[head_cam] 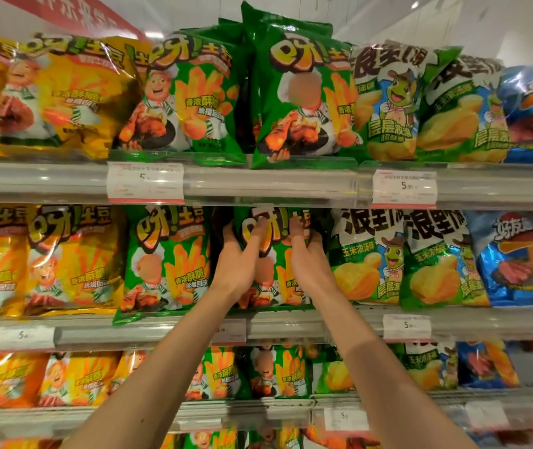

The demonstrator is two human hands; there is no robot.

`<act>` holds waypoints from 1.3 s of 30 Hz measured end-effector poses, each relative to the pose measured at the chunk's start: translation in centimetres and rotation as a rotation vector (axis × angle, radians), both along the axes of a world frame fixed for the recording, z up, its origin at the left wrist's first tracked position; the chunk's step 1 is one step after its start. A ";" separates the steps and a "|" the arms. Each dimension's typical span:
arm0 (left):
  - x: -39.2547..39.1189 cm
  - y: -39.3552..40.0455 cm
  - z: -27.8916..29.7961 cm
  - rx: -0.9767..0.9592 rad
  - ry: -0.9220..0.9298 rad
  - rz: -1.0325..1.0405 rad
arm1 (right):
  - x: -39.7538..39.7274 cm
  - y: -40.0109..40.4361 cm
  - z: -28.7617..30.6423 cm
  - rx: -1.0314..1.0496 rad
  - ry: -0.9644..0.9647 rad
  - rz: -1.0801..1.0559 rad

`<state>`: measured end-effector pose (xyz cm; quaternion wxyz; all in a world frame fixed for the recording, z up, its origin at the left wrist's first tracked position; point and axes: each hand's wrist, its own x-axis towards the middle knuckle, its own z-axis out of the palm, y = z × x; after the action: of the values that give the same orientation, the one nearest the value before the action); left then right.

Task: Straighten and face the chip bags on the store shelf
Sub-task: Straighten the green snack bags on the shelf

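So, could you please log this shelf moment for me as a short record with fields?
setting: store shelving, chip bags on several tiers
bag being handled: green chip bag, second tier from top
left hand: grips the bag's upper left edge
right hand: grips its upper right edge
neighbours: another green bag to its left, corn chip bag to its right
price tag: on the rail below

The middle shelf [291, 325] carries a row of upright chip bags: yellow bags [31, 260] at 9 o'clock, green bags [168, 260] toward the centre, green-and-white bags [368, 257] at 3 o'clock, then a blue bag [514, 257]. Price tags [406, 327] sit on its front rail.
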<state>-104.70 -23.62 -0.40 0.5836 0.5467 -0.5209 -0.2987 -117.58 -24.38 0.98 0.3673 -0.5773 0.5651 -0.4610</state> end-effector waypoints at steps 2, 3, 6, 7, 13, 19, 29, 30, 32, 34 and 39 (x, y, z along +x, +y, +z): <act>0.1 0.5 -0.4 -0.066 -0.049 0.028 | -1.1 1.0 -0.3 -0.143 0.076 0.022; 0.1 0.7 -0.6 -0.093 -0.069 0.041 | -1.9 1.6 -0.5 -0.282 0.147 0.006; 0.0 0.9 -1.4 -0.136 -0.091 0.026 | -5.5 2.3 -1.3 -0.764 0.470 -0.262; -0.1 0.9 -1.6 -0.135 -0.096 0.017 | -6.5 1.9 -1.8 -0.826 0.573 -0.381; -0.5 0.3 -2.4 -0.061 -0.078 0.064 | -8.3 -0.7 -4.8 -0.538 0.846 -0.429; -1.0 0.7 -1.7 -0.080 -0.065 0.055 | -10.1 -1.7 -4.4 -0.556 0.925 -0.344; -1.0 0.5 -2.0 -0.085 -0.076 0.023 | -9.2 -1.2 -5.1 -0.548 0.892 -0.298; -0.9 0.7 -1.9 -0.111 -0.053 0.002 | -9.1 -0.8 -4.9 -0.566 0.835 -0.301; -0.8 1.1 -2.1 -0.157 -0.065 -0.005 | -8.6 0.3 -4.5 -0.642 0.709 -0.308; -0.2 1.5 -2.5 -0.224 -0.205 0.068 | -7.3 1.4 -4.2 -0.754 0.642 -0.266; 1.0 1.3 -3.2 -0.260 -0.411 0.109 | -4.2 1.7 -4.7 -0.791 0.846 -0.072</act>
<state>-103.73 -22.37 -3.63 0.5460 0.5437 -0.6325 -0.0796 -121.74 -22.73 -3.74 -0.1500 -0.7850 0.4669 -0.3786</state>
